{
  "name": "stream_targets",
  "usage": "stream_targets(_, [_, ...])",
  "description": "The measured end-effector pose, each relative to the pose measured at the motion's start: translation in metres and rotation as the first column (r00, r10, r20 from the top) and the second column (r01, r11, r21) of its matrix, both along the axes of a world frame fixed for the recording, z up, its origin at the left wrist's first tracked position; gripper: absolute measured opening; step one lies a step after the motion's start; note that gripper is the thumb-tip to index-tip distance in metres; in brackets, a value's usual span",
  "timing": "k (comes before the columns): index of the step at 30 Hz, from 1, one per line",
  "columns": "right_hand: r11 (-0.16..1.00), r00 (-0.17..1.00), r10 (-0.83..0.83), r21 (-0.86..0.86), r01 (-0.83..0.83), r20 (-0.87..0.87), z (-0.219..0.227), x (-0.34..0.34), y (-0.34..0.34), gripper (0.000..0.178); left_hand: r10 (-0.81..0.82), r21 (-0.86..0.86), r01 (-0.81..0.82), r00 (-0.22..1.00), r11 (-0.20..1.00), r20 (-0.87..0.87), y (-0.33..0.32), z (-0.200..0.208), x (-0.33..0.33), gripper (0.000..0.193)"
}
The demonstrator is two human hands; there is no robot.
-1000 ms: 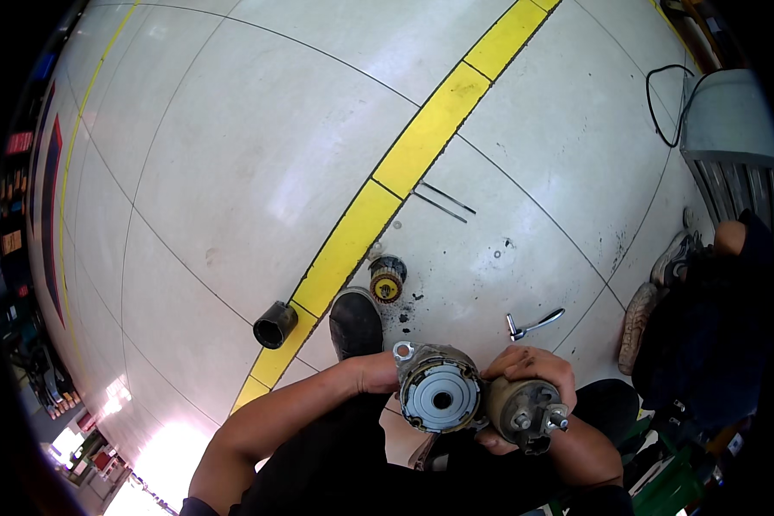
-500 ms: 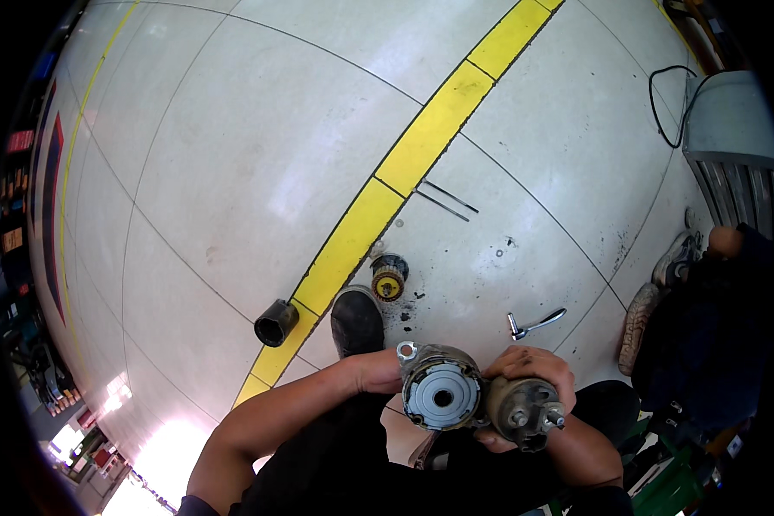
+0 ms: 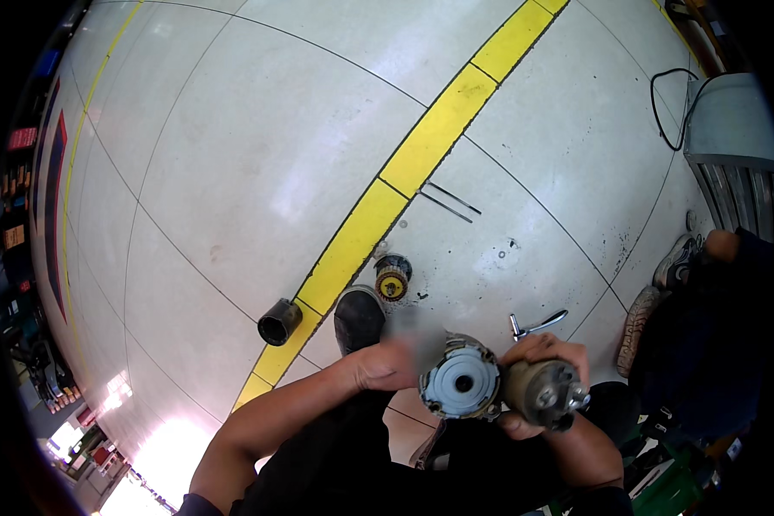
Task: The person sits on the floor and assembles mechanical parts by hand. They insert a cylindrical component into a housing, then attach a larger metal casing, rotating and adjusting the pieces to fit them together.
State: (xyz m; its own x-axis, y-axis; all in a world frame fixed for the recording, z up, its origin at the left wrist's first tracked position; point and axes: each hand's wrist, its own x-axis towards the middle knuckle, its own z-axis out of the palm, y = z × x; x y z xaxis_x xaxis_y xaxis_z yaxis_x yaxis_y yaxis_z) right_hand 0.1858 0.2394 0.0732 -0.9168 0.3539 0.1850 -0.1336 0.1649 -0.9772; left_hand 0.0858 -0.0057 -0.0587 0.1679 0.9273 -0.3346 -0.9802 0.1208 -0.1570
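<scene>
My right hand point(image 3: 552, 351) grips a starter motor by its side cylinder, the solenoid point(image 3: 537, 391), whose end carries metal terminals. Joined to it on the left is the larger round body with a pale grey-blue disc point(image 3: 463, 383), dark at its centre hole and notched round the edge. Beside that body my left hand point(image 3: 385, 365) is closed about a grey part point(image 3: 418, 334), so smeared by motion that its shape is lost. On the floor beyond stands an armature point(image 3: 393, 280) with a yellow end. A dark hollow cylinder point(image 3: 279, 322) lies to the left.
A ratchet wrench point(image 3: 537, 324) lies ahead of my right hand. Two thin rods point(image 3: 451, 202) rest beside the yellow floor stripe point(image 3: 357, 236). My shoe point(image 3: 359, 320) is close to the armature. Another person point(image 3: 705, 335) is at the right, near a grey cabinet point(image 3: 735, 120).
The starter motor has shifted slightly right and tilted. My left hand has moved off the round body with a blurred grey part, and the eared flange at the body's upper left no longer shows clearly.
</scene>
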Motion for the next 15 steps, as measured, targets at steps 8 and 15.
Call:
stream_targets(8, [0.923,0.908,-0.32,-0.13,0.363,0.27,0.002,0.0,0.0,0.084,0.076,-0.085,-0.096,0.972,0.992,-0.221,0.005,-0.017,0.004,0.085])
stream_targets(15, [0.932,0.88,-0.34,-0.008,0.363,0.332,-0.021,-0.005,0.007,0.068,-0.361,-0.368,-0.12,0.077,0.922,-0.929,0.021,0.049,-0.035,0.043])
